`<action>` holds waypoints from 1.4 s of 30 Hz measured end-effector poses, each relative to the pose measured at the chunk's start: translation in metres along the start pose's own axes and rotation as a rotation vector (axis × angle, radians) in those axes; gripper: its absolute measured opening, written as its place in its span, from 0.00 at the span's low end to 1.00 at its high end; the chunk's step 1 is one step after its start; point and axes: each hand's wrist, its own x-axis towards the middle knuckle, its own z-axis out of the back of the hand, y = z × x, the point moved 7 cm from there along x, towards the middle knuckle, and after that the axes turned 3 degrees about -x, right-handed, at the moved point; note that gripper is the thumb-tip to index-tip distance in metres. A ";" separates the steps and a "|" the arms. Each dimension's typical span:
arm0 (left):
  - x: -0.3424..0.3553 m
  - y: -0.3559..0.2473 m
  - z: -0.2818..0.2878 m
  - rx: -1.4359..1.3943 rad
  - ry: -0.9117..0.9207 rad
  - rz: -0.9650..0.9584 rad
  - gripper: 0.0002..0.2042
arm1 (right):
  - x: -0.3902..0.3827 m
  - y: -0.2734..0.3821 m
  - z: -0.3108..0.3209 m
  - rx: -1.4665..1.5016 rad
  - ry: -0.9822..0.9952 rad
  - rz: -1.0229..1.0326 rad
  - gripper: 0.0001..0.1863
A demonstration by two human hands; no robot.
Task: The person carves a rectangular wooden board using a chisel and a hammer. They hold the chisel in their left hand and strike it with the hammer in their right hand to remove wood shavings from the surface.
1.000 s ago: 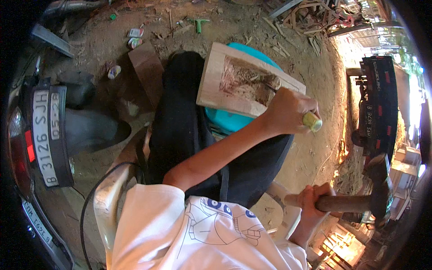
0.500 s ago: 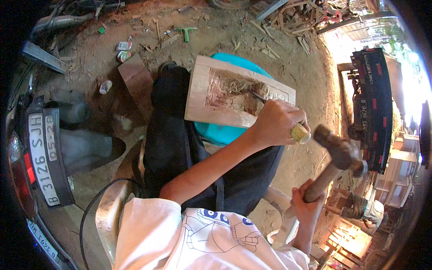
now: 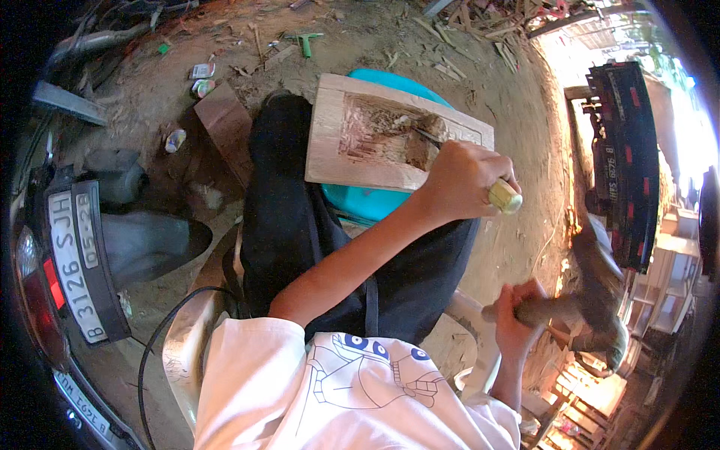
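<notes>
A pale wooden block (image 3: pixel 322 135) rests across a turquoise stool (image 3: pixel 360 204) in front of my knees. Its middle has a rough carved hollow (image 3: pixel 367 139) with loose chips inside. My left hand (image 3: pixel 466 178) is closed around a chisel, whose yellowish handle end (image 3: pixel 505 196) sticks out toward me. The thin chisel blade (image 3: pixel 429 138) slants into the right part of the hollow. Off to the right and lower, my right hand (image 3: pixel 521 319) grips the handle of a hammer (image 3: pixel 604 292). The hammer's head is apart from the chisel and slightly blurred.
At left is a vehicle's rear with a licence plate (image 3: pixel 75 262). A brown board (image 3: pixel 225 131), small litter and a green T-shaped thing (image 3: pixel 305 43) lie on the dirt ground. A dark vehicle part (image 3: pixel 621 165) and wooden furniture stand at right. I sit on a pale chair (image 3: pixel 184 341).
The hammer has swung down and right, away from the chisel handle. The block and stool appear slightly higher in view. My left hand keeps its hold on the chisel.
</notes>
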 end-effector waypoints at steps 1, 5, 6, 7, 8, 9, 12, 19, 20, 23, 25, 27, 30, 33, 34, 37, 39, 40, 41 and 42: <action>0.000 0.001 -0.001 0.022 0.001 0.012 0.08 | 0.003 -0.015 0.007 -0.152 -0.052 -0.035 0.09; -0.004 0.004 -0.002 0.023 -0.025 0.003 0.08 | -0.001 0.002 0.027 -0.096 -0.105 -0.204 0.10; -0.003 0.001 0.001 -0.010 -0.045 -0.021 0.08 | -0.002 0.008 0.025 -0.061 -0.084 -0.101 0.09; -0.004 0.000 0.003 -0.058 -0.020 0.023 0.09 | -0.002 0.005 0.021 -0.009 -0.063 0.001 0.09; -0.002 0.000 0.002 -0.051 -0.030 0.020 0.09 | -0.003 0.008 0.017 0.040 -0.039 0.104 0.08; 0.000 0.002 0.003 -0.030 -0.032 0.023 0.08 | 0.005 0.013 0.004 -0.036 -0.059 0.098 0.10; 0.001 -0.002 0.003 0.048 0.008 0.012 0.09 | -0.002 -0.013 0.006 -0.150 0.106 -0.159 0.13; -0.004 0.005 -0.002 -0.033 0.008 0.055 0.08 | 0.002 -0.017 0.005 -0.204 -0.024 0.096 0.10; -0.003 0.005 0.001 -0.031 0.006 0.055 0.08 | 0.005 -0.023 0.001 -0.330 0.008 0.055 0.12; -0.002 0.001 0.005 -0.028 -0.042 0.018 0.07 | 0.001 -0.009 0.023 -0.313 -0.075 0.054 0.14; -0.006 0.005 0.001 0.007 -0.024 -0.004 0.07 | 0.000 -0.004 0.023 -0.171 -0.062 0.074 0.13; -0.007 0.003 -0.005 0.019 0.018 -0.017 0.07 | -0.002 -0.011 0.024 -0.105 -0.014 0.175 0.12; -0.006 0.005 0.001 0.045 0.000 -0.003 0.07 | 0.011 -0.033 0.016 -0.286 0.047 -0.171 0.11; -0.005 0.005 0.005 0.007 -0.018 -0.023 0.07 | 0.016 -0.001 0.027 -0.007 -0.080 -0.020 0.10; -0.003 0.006 0.003 -0.014 -0.015 -0.018 0.07 | 0.015 -0.012 0.026 0.037 -0.098 0.023 0.11; -0.002 0.006 -0.002 -0.014 -0.002 0.005 0.07 | 0.014 -0.013 0.008 -0.020 -0.032 0.053 0.13; -0.004 0.010 -0.001 0.027 -0.005 0.032 0.06 | 0.007 -0.016 0.022 -0.262 -0.042 0.000 0.14; -0.004 0.008 -0.001 0.027 0.004 0.022 0.06 | 0.005 -0.014 0.026 -0.387 -0.041 -0.030 0.14; -0.003 0.006 -0.001 0.028 0.012 0.012 0.06 | -0.001 0.011 0.023 -0.139 -0.047 -0.065 0.14; -0.003 0.004 -0.001 0.030 0.019 0.003 0.06 | 0.004 0.015 0.025 0.046 -0.080 0.102 0.14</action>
